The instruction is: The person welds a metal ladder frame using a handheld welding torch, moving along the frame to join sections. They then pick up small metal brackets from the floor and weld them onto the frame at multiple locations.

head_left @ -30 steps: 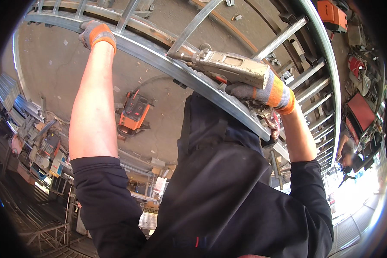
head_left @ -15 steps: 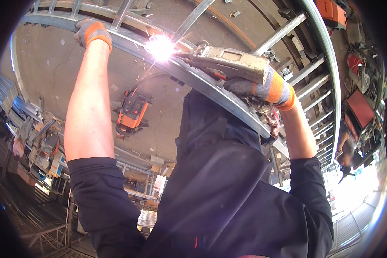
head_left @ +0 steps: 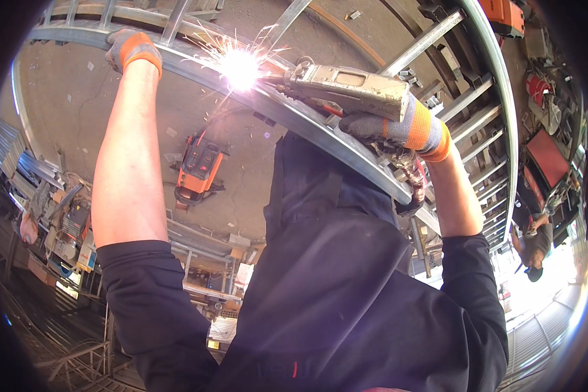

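My left hand [head_left: 134, 52], in a grey and orange glove, is closed around a long steel rail [head_left: 320, 132] of a ladder-like metal frame. In my right hand [head_left: 411, 130], gloved the same way, is a welding gun [head_left: 349, 86] with a scuffed, boxy metal body. Its nozzle points left at the rail, where a glaring white weld spot [head_left: 242, 69] throws sparks upward. The glare hides the nozzle tip and the joint. A cable bundle [head_left: 413, 175] hangs below my right wrist.
A curved rail [head_left: 505, 98] with several crossbars [head_left: 467, 98] runs down the right. An orange and black machine [head_left: 201, 168] stands on the floor below the weld. Another person [head_left: 534, 245] is at the far right. Tools and scrap clutter the left side [head_left: 72, 222].
Sparks now spray wider and higher from the weld spot, which has moved slightly left. My left hand and forearm appear slightly further left. The other person at the right shows more fully.
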The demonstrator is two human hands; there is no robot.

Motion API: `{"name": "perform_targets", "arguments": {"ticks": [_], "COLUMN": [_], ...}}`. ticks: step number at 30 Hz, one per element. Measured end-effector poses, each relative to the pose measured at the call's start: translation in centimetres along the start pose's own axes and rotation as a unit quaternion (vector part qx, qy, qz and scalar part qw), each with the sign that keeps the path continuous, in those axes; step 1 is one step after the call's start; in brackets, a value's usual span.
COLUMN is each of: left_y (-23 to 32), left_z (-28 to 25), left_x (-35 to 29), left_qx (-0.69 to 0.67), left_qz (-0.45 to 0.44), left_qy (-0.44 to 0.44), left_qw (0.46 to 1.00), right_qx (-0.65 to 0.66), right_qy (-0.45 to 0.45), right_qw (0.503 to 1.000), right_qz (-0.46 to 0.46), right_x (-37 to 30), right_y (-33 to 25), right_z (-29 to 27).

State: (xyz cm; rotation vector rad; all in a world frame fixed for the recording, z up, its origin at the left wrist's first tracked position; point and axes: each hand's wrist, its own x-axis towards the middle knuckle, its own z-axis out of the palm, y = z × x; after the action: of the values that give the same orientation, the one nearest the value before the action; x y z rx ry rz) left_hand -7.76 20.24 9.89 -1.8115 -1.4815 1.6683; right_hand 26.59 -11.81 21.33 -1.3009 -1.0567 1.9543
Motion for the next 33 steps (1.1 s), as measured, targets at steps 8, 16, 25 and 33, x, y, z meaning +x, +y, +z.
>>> {"name": "perform_targets", "arguments": {"ticks": [8, 16, 25, 33], "left_y": [0.1, 0.0, 0.1, 2.1], "left_z": [0.3, 0.9, 2.1, 3.1], "left_x": [0.0, 1.8, 2.2, 1.8], "left_qx": [-0.103, 0.150, 0.143, -0.461], "left_qz": [-0.048, 0.026, 0.044, -0.049], "left_qy": [-0.002, -0.037, 0.012, 0.116], "left_qw": [0.994, 0.988, 0.989, 0.878], "right_qx": [0.031, 0.019, 0.072, 0.008], "right_qy": [0.015, 0.011, 0.068, 0.224], "right_qw": [0.999, 1.000, 0.995, 0.970], "right_qz": [-0.009, 0.020, 0.025, 0.098], "right_x": [-0.6, -0.9, -2.4, -5.0], "right_y": [0.3, 0.5, -0.2, -5.2], "right_z": [0.1, 0.0, 0.5, 3.4]}}
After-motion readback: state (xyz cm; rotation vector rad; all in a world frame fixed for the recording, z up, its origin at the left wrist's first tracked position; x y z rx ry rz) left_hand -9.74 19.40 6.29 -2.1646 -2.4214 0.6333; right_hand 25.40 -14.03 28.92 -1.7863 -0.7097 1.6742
